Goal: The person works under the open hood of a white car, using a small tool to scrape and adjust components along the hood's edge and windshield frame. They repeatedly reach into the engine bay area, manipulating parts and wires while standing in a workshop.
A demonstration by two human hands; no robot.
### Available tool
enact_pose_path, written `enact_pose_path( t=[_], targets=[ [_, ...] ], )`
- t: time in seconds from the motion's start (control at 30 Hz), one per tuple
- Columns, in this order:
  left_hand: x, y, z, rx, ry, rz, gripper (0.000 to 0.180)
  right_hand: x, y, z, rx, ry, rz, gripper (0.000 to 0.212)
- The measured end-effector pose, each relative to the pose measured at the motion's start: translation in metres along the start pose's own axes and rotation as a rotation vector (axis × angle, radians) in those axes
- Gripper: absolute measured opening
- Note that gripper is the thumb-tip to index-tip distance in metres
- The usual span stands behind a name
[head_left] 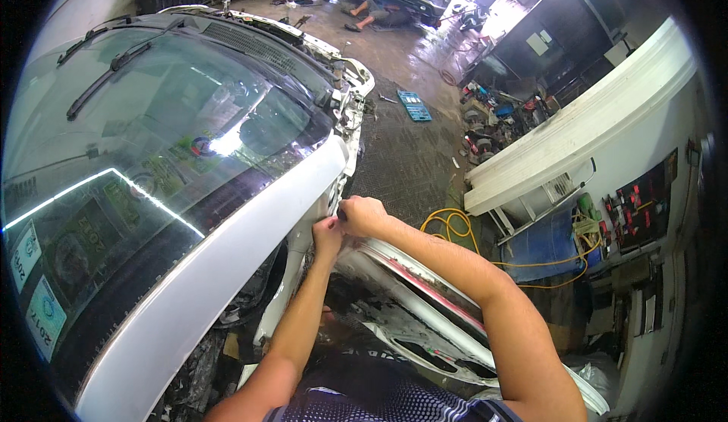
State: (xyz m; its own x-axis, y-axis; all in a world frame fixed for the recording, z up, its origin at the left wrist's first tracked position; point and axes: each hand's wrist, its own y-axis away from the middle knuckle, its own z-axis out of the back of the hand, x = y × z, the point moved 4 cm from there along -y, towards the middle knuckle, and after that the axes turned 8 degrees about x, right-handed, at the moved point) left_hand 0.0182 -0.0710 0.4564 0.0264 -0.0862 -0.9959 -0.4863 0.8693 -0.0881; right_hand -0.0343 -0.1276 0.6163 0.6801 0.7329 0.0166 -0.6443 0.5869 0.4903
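My left hand [327, 235] and my right hand [362, 216] meet at the front edge of a white car's door opening, below the base of the silver-white windscreen pillar [250, 213]. The fingers of both are closed. A small dark bit shows at the right hand's fingertips, too small to name. Whatever the left fingers pinch is hidden. Just beyond them runs the car's bare front body edge [353, 107], with its fender off. Under my right forearm stands the opened car door [428, 301], stripped, with a red strip along it.
The windscreen [152, 141] with wipers fills the left. A blue tool case [414, 106] lies open on the dark floor. A yellow hose [455, 217] coils at right, near a long white panel [584, 119] and a ladder [535, 202]. Far off, a person's legs [371, 16] stick out beside another vehicle.
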Motion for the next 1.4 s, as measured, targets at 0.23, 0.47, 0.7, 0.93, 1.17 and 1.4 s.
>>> enact_pose_path(
  t=[0.23, 0.47, 0.7, 0.93, 1.17, 1.4],
  targets=[
    [0.003, -0.006, -0.004, -0.034, -0.17, -0.115, 0.018, -0.003, 0.0, -0.003, -0.02, -0.004, 0.009, 0.037],
    [0.025, -0.006, 0.0, -0.002, -0.032, -0.04, 0.033, -0.01, -0.011, -0.001, 0.051, 0.044, -0.038, 0.043],
    [-0.007, 0.079, 0.058, -0.213, -0.028, 0.221, 0.02, -0.012, 0.002, 0.002, 0.032, -0.086, -0.037, 0.047],
    [0.045, 0.146, 0.105, -0.251, 0.009, 0.236, 0.026, -0.02, -0.005, 0.009, 0.139, -0.418, 0.041, 0.049],
    [0.022, 0.137, 0.108, -0.024, 0.525, 0.377, 0.027, -0.018, -0.006, 0.012, 0.079, -0.244, 0.034, 0.047],
    [0.006, 0.12, 0.096, -0.055, 0.603, 0.439, 0.025, -0.015, -0.02, -0.006, 0.09, -0.341, 0.074, 0.047]
  ],
)
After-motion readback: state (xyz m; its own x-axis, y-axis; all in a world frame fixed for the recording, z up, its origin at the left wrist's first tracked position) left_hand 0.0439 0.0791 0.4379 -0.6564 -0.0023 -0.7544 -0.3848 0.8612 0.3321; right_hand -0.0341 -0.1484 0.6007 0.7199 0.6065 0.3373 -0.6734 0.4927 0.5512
